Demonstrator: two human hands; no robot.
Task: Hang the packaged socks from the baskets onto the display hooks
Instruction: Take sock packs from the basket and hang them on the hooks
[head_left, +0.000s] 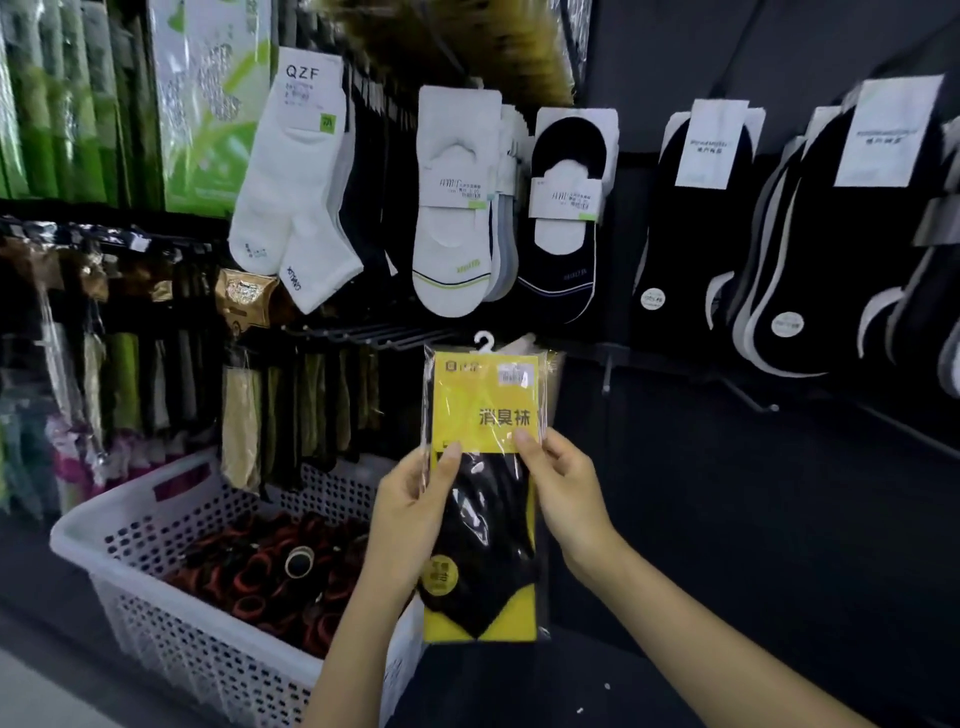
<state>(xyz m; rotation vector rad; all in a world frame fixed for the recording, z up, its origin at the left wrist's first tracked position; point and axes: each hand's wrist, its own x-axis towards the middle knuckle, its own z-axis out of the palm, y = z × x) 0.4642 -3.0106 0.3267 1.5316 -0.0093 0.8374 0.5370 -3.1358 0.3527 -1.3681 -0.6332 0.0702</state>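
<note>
Far left, near: white perforated basket (156, 519), loaded with rolled dark-and-red stock. Just right of it, farther back: bare display hooks (374, 335), projecting from the dark panel under the hung white socks (296, 208).

Centre, near: left hand (410, 519), thumb over the front film, fingers curled behind, pinching the left edge of the sock pack (485, 395). Held upright between both hands, just below and right of the bare hooks; not yet hung.

Right of centre: right hand (566, 493), thumb on the yellow card, fingers behind, pinching the right edge.

Handling, as judged: light; soft over the sock area, stiffened by the card insert; slick film (likely to slide under a loose pinch). Grip over the card at both edges, clear of the white hanger loop (484, 340) at the top. Steer that loop onto a hook tip.
</note>
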